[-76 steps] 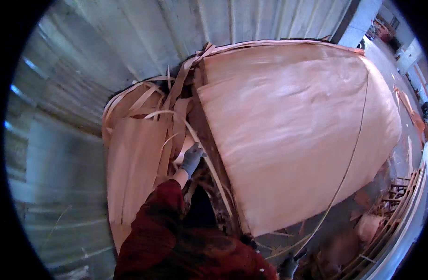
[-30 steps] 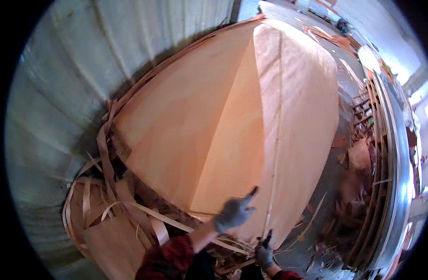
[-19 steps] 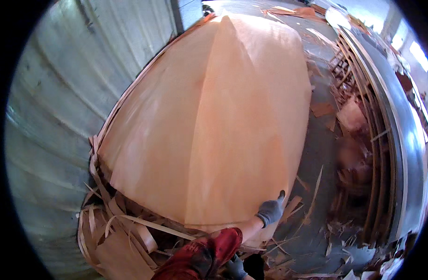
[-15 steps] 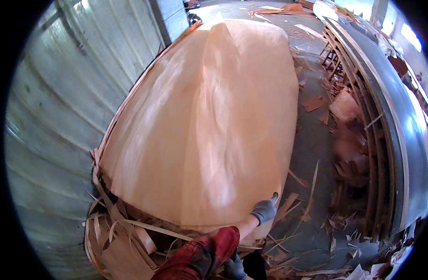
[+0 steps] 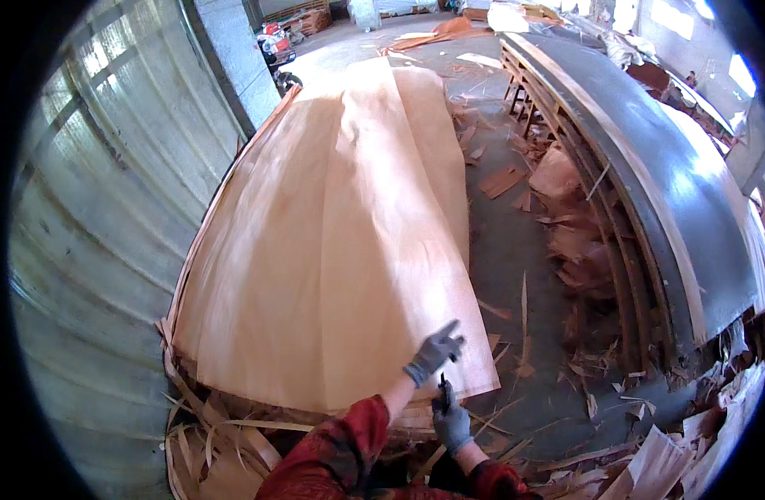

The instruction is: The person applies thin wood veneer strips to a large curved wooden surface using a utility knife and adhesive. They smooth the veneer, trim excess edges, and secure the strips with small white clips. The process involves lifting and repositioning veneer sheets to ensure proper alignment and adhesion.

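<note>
A broad stack of pale wood veneer sheets (image 5: 274,275) lies in front of me, its top sheet (image 5: 391,192) wavy and set askew. My left hand (image 5: 435,352), in a grey glove, hovers over or touches the near right part of the top sheet; its fingers are spread and seem to hold nothing. Just below it, my right hand (image 5: 454,425), also gloved, is closed round a slim dark tool (image 5: 442,383) that points upward, perhaps a knife. The tool's lower part is hidden in the fist. The sheet's near right corner sticks out past the stack.
A corrugated wall (image 5: 99,250) runs along the left. On the right stands a long rack (image 5: 607,208) topped by a dark, shiny panel (image 5: 674,167). Veneer scraps (image 5: 224,450) pile up at the near left, and more litter the grey floor (image 5: 516,275).
My left hand has drawn back leftward from the stack's right edge, and its fingers have spread. My right hand has risen into view with the dark tool. The top sheet now lies skewed; the view has shifted.
</note>
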Motion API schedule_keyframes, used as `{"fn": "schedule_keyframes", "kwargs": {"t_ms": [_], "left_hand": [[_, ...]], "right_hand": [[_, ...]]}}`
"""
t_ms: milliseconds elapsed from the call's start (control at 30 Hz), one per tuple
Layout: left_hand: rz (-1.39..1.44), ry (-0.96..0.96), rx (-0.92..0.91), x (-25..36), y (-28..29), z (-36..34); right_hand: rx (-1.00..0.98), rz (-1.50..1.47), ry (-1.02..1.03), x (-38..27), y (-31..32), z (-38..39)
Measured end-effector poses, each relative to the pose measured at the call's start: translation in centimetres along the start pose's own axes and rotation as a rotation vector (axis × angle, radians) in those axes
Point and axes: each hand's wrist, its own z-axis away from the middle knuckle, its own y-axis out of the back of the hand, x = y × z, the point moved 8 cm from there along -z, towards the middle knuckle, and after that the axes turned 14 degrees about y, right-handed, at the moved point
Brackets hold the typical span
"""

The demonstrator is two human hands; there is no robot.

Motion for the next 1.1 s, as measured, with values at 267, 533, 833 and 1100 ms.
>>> {"fn": "schedule_keyframes", "kwargs": {"t_ms": [267, 533, 833, 1100], "left_hand": [[0.158, -0.056, 0.577, -0.4, 21.5, 19.8], [0.351, 0.397, 0.585, -18.2, 26.0, 33.6], [0.587, 0.691, 0.217, -31.9, 9.0, 21.3], [0.686, 0.871, 0.144, -31.4, -19.8, 9.9]], "right_hand": [[0.169, -0.414, -0.061, -2.9, 2.5, 3.0], [0.124, -0.934, -0.232, -11.5, 13.1, 7.3], [0.173, -1.190, -0.230, -7.7, 29.7, 15.1], [0.391, -1.111, -0.231, 2.6, 49.3, 23.5]]}}
